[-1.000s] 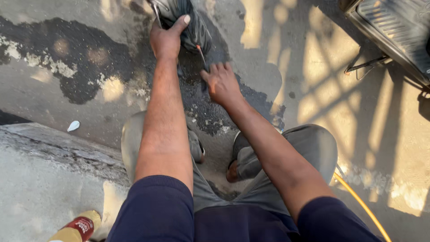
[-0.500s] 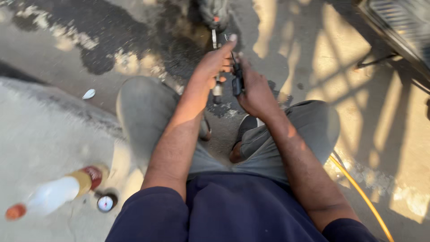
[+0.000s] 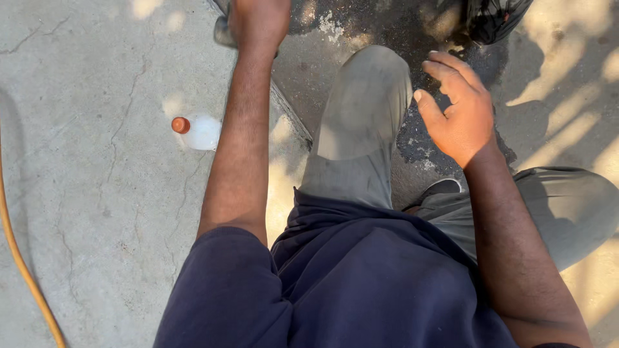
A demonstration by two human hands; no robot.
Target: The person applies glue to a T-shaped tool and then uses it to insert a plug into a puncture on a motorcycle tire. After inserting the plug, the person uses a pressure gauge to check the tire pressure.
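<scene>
Concrete ground (image 3: 97,225), pale grey, cracked in thin branching lines, filling left half of head view. Darker stained patch of ground (image 3: 387,26) at top centre, wet or oily looking, with whitish flecks near upper edge. Dappled sun patches across right side.

Navy top (image 3: 361,290) across bottom of view, sleeves reaching just past elbow level. Grey trousers: left knee (image 3: 364,109) raised at centre, right leg (image 3: 567,206) folded out to right. Dark shoe (image 3: 442,188) partly visible between legs, touching ground beneath.

Left arm extended straight up frame over pale concrete. Left hand (image 3: 258,22) at top edge, fingers curled together and clamped on grey metal object (image 3: 224,32); only small rounded end visible at left of fist, kind not identifiable. Object located at top of view, at boundary between pale concrete and dark patch, left of raised knee.

Right hand (image 3: 459,106) held just right of left knee, above dark patch. Fingers bent and slightly apart, thumb out, nothing held; contact with knee not determinable.

Black crumpled item (image 3: 493,19) at top right, partly cut by frame, beyond right hand and apart from it.

Translucent plastic bottle (image 3: 201,132) with orange cap (image 3: 180,125), lying on concrete left of left forearm, close beside it in view.

Yellow-orange hose (image 3: 26,277) curving along left edge, well apart from everything else.
</scene>
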